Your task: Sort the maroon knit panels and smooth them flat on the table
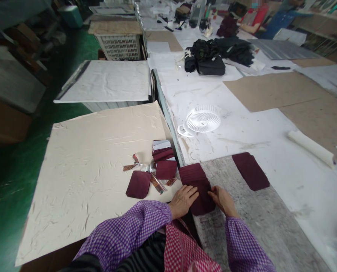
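Note:
In front of me, a row of overlapping maroon fabric pieces (196, 181) lies on a grey mottled board. My left hand (184, 200) rests flat on its left side, fingers stretched out. At the right edge of the same row, my right hand (222, 200) pinches the border of a maroon piece between thumb and fingers. Farther right on the board is another maroon stack (251, 171). To the left, a single maroon piece (138, 184) and a pile of maroon and pale pieces (163, 153) lie beside patterned ribbon scraps (157, 183).
A cream-covered surface (100, 158) adjoins the white table (242, 132) at my left. A white fan (204, 120) stands beyond the fabric. Black bundles (210, 56), brown sheets (287, 90) and a paper roll (310, 148) lie farther off. A person in red (256, 17) is at the far end.

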Motion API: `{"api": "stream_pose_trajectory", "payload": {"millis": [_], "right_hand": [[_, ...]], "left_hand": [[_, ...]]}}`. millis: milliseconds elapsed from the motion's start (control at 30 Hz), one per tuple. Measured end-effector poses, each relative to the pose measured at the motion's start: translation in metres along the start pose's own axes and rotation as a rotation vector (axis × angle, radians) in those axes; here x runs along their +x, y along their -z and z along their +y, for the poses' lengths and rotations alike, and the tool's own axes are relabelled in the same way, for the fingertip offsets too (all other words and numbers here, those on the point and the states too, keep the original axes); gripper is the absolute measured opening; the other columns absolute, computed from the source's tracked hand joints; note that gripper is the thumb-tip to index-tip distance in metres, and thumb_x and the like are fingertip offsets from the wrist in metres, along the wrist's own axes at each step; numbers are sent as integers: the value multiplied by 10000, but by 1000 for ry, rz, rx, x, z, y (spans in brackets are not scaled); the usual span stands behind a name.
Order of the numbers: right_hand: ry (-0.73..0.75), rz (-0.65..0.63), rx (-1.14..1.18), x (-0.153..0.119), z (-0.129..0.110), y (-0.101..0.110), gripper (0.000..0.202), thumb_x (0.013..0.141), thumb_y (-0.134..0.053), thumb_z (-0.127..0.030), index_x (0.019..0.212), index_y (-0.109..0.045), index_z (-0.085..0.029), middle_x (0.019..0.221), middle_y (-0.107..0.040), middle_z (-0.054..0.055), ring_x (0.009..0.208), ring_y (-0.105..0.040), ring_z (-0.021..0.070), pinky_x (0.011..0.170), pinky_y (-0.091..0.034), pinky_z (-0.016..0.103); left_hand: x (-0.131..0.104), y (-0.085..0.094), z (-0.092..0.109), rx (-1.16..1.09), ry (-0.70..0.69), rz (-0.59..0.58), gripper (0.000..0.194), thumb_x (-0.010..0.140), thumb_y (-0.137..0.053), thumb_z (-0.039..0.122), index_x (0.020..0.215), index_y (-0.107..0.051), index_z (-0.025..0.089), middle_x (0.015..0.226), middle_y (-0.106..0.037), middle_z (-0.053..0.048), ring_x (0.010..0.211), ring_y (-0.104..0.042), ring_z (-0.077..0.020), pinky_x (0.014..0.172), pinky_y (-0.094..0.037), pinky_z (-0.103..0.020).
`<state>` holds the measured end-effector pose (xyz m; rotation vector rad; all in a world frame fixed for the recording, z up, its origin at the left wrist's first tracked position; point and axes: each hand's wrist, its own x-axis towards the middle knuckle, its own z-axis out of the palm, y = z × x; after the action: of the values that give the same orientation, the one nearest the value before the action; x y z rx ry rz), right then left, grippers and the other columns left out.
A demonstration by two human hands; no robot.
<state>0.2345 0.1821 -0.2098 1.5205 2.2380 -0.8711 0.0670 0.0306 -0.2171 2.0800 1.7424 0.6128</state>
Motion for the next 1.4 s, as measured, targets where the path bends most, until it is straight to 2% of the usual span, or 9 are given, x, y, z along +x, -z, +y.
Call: {"api": "stream_pose_trajectory", "payload": {"millis": [167, 433, 567, 733, 933, 1033, 1100, 1233, 1400], "right_hand": [[3, -38, 74, -10, 6, 4, 297, 842, -487, -435, 990, -517, -179, 700, -684, 26, 666, -649, 188, 614, -428, 262], [-10, -21, 59, -24, 7, 5, 215, 782, -560, -282, 976, -517, -200, 639, -651, -16, 611, -626, 176, 573, -397, 256], [3, 82, 9, -15, -1, 10, 225, 800, -546, -322, 980, -565, -188, 752, -665, 42, 708, -625, 218, 620, -395, 298], [187, 124, 35, 16, -21, 17, 309, 823, -533, -292, 1118, -569, -209, 983, -623, 51, 842, -601, 170, 766, -427, 278], [262, 110, 15, 42, -28, 16, 220, 694, -650, -239, 903, -641, -171, 841, -587, 53, 762, -579, 197, 701, -430, 302], [309, 112, 22, 41, -26, 16, 64, 695, -630, -246, 734, -633, -195, 803, -585, 31, 733, -565, 181, 694, -421, 293], [333, 127, 36, 36, -23, 15, 87, 734, -590, -287, 714, -617, -207, 808, -598, 23, 720, -561, 173, 697, -417, 294], [311, 161, 79, 30, -17, 9, 197, 810, -499, -373, 814, -588, -198, 761, -622, 26, 674, -566, 180, 668, -426, 308], [356, 96, 94, 35, -18, 6, 311, 773, -550, -329, 1059, -560, -207, 761, -614, -9, 667, -574, 163, 654, -432, 283]], "left_hand": [[5, 3, -2, -47, 37, 2, 459, 851, -412, 108, 1309, -443, 134, 1319, -536, -105, 1173, -465, -228, 1000, -380, -397], [6, 9, -1, -15, 13, -24, 447, 856, -421, 123, 1300, -453, 162, 1307, -525, -103, 1151, -451, -237, 969, -375, -401], [8, 8, 0, 34, 5, -70, 416, 848, -446, 136, 1260, -488, 182, 1329, -501, -96, 1166, -432, -253, 971, -363, -421], [8, 8, 1, 78, 5, -105, 406, 860, -426, 146, 1261, -477, 184, 1439, -408, -60, 1193, -404, -258, 995, -334, -446], [7, 7, 1, 100, -15, -102, 389, 884, -397, 164, 1265, -469, 175, 1438, -412, -61, 1204, -394, -261, 1002, -318, -452], [7, 6, 0, 103, -13, -91, 379, 892, -381, 163, 1259, -475, 176, 1435, -415, -56, 1194, -401, -257, 998, -318, -445], [7, 6, -1, 107, -14, -82, 380, 891, -384, 159, 1259, -475, 177, 1433, -418, -56, 1190, -403, -253, 997, -317, -441], [6, 6, -1, 112, -17, -68, 385, 880, -409, 159, 1258, -479, 184, 1426, -430, -57, 1182, -400, -247, 986, -321, -435], [7, 8, 0, 126, -22, -65, 381, 872, -424, 155, 1246, -489, 180, 1408, -445, -62, 1168, -397, -238, 966, -330, -422]]}}
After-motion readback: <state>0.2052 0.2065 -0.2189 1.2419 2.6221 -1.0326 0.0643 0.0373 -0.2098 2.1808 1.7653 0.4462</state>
